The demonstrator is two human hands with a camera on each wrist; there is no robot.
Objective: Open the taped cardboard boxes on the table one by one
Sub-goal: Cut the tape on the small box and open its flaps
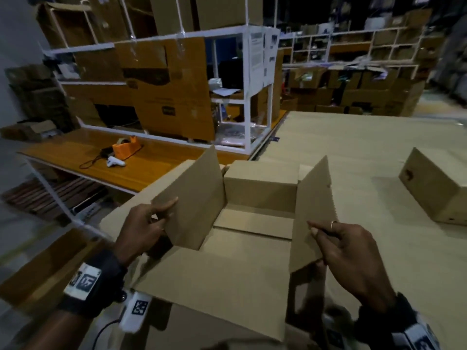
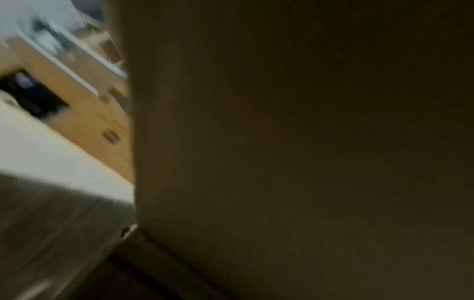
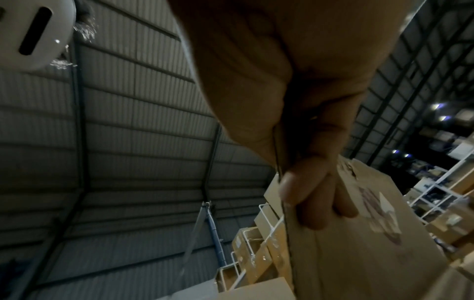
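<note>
A large brown cardboard box (image 1: 214, 281) stands in front of me with its top open and its inside looks empty. My left hand (image 1: 149, 223) pinches the near edge of the raised left flap (image 1: 194, 198). My right hand (image 1: 346, 246) pinches the raised right flap (image 1: 313, 213), thumb on its inner face. The far flap (image 1: 261, 178) stands up and the near flap lies folded toward me. In the left wrist view dark cardboard (image 2: 295, 152) fills the picture and no fingers show. The right wrist view shows fingers (image 3: 313, 201) curled on the flap (image 3: 359, 253).
A second cardboard box (image 1: 434, 190) lies on its side at the right on the cardboard-covered table (image 1: 353, 147). An orange tape dispenser (image 1: 126, 146) and a white handheld device (image 1: 115, 161) lie on the orange bench at left. White shelving with boxes (image 1: 171, 84) stands behind.
</note>
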